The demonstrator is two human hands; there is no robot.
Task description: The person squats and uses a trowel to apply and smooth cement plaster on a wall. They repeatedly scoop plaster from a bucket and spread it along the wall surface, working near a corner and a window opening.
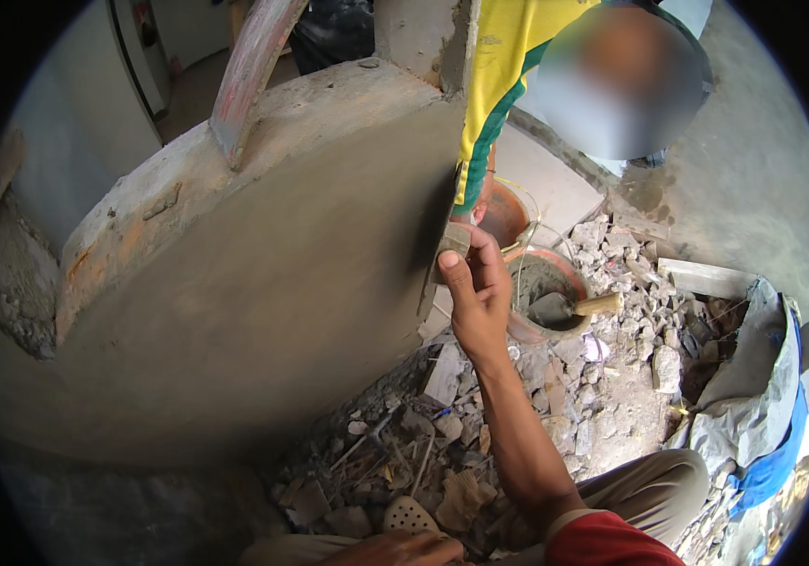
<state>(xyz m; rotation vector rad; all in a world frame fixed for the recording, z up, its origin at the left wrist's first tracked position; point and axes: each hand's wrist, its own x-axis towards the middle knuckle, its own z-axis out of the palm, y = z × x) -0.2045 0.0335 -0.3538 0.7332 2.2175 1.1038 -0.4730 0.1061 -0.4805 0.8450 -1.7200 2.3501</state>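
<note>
My right hand (482, 297) is closed on a small grey-brown block (453, 247), thumb on its near face and fingers curled behind it. The block is at the right-hand edge of a wall panel (254, 274) coated in smooth, damp-looking grey plaster. Low in the view, my left hand (404, 549) lies near my knee; its fingers are mostly cut off by the frame. Just beyond my right hand is a co-worker's hand (483, 205), below a yellow sleeve with green trim (508, 85).
A bucket of mortar (551, 274) holds a trowel with a wooden handle (598, 305). Behind it stands another bucket (508, 212). Broken rubble (631, 311) covers the ground, with a grey sack (753, 387) at right. A curved, worn board (249, 80) rises from the panel's rough top edge.
</note>
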